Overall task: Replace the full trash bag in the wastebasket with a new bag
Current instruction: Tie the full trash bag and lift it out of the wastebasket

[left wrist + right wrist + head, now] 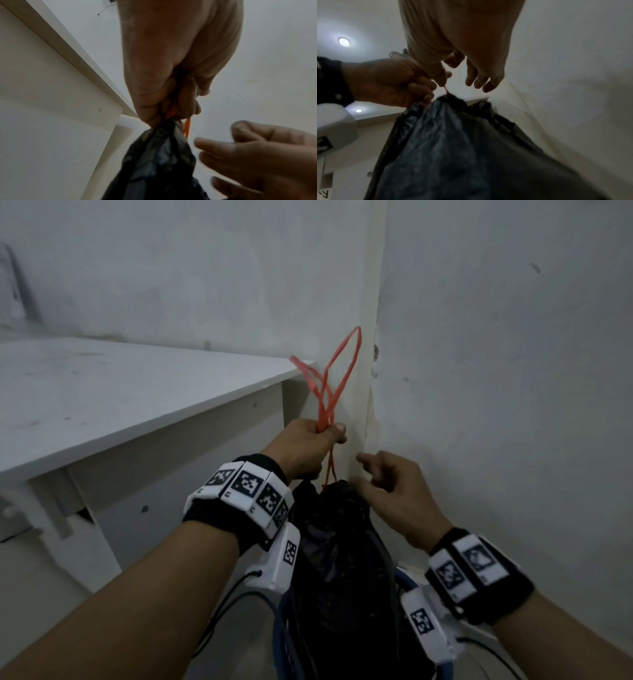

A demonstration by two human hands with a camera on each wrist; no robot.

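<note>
A full black trash bag (337, 559) hangs gathered at its neck over the blue-rimmed wastebasket (280, 628). My left hand (313, 440) grips the red drawstring (334, 378) in a fist just above the bag's neck, and the string's loops stand up above the fist. In the left wrist view the fist (173, 108) closes round the orange-red string (187, 127) over the bag (157, 162). My right hand (383, 477) hovers beside the neck, fingers loosely spread, holding nothing. The right wrist view shows its fingers (481, 81) above the bag (453, 142).
A white desk (113, 392) stands at the left, its side panel close to the bag. White walls meet in a corner (373, 371) right behind the drawstring. Wrist-camera cables (239, 604) hang near the wastebasket rim.
</note>
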